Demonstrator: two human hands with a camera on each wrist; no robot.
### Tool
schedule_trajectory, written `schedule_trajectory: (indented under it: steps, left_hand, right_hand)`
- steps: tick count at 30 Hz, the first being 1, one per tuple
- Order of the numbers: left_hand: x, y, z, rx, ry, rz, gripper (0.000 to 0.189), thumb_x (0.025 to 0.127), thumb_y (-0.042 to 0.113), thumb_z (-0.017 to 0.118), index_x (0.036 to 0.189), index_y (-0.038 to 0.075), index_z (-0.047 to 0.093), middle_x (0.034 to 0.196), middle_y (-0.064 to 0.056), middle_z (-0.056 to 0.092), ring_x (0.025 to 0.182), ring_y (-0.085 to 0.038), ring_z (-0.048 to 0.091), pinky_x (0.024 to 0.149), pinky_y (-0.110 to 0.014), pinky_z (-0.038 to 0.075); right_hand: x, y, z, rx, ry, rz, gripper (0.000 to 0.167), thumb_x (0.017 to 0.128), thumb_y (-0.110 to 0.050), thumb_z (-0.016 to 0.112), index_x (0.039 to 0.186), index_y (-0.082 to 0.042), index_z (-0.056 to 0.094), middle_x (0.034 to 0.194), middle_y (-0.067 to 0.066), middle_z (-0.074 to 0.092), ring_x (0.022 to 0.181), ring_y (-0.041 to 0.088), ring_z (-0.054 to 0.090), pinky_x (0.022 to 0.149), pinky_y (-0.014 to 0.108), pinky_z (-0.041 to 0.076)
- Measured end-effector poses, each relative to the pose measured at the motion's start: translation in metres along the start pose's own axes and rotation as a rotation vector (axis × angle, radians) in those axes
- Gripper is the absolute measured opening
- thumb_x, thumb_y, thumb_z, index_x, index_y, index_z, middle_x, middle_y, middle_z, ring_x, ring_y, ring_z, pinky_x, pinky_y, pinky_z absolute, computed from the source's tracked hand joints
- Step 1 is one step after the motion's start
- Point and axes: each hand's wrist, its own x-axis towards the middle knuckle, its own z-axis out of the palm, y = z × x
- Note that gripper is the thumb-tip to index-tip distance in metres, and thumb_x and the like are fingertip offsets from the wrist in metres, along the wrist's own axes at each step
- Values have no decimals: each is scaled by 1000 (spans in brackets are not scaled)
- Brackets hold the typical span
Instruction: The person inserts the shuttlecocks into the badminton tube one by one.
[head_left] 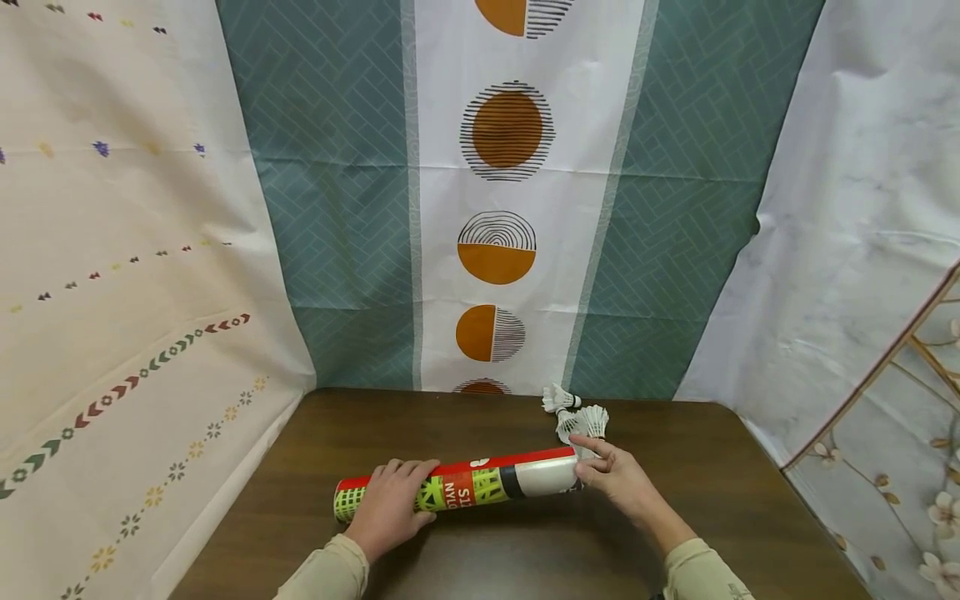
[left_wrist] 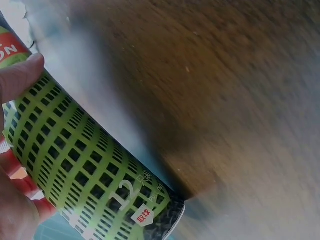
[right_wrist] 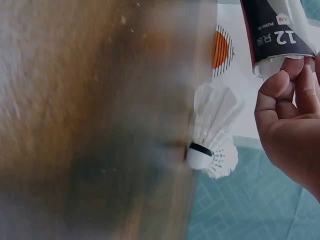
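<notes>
A shuttlecock tube (head_left: pixel 491 486) with a red, yellow-green and white label lies slanted above the dark table, its printed words partly hidden. My left hand (head_left: pixel 392 502) grips it round its left part; in the left wrist view the thumb and curled fingers are on either side of the green grid-patterned end (left_wrist: pixel 92 165). My right hand (head_left: pixel 618 479) is at the tube's other end. There, in the right wrist view, the white skirt of a shuttlecock (right_wrist: pixel 269 68) sticks out of the mouth, pinched by the fingers (right_wrist: pixel 274 90); its remainder is hidden inside the tube.
Beyond the tube's right end, white shuttlecocks lie grouped on the brown table (head_left: pixel 360 425): one at the back (head_left: pixel 557 398), one in the middle (head_left: pixel 567 422) and one to the right (head_left: pixel 595 419). A patterned curtain (head_left: pixel 495 192) hangs behind the table's far edge.
</notes>
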Motion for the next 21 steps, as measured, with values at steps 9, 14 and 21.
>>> schedule_trajectory:
  steps: [9,14,21]
  left_hand:
    - [-3,-1,-4,-8,6,-6,82,74,40,99,144,18,62,128,-5,74,115,-31,66,104,-60,53]
    - [-3,-2,-4,1,8,11,82,73,41,99,144,18,63,128,-3,74,115,-30,66,103,-59,53]
    - [-3,-2,-4,-17,0,38,82,74,39,99,144,17,62,128,-4,74,116,-31,65,104,-59,52]
  right_hand:
    - [1,1,17,26,-2,-7,78,97,-17,80,162,-3,39,107,8,80,94,9,72,88,31,60]
    - [2,-2,25,6,-128,-79,72,103,-13,71,164,-2,34,133,28,69,105,11,71,89,26,59]
    - [1,-5,33,-37,-159,-96,69,104,-15,69,164,-7,37,152,33,48,112,19,67,89,27,59]
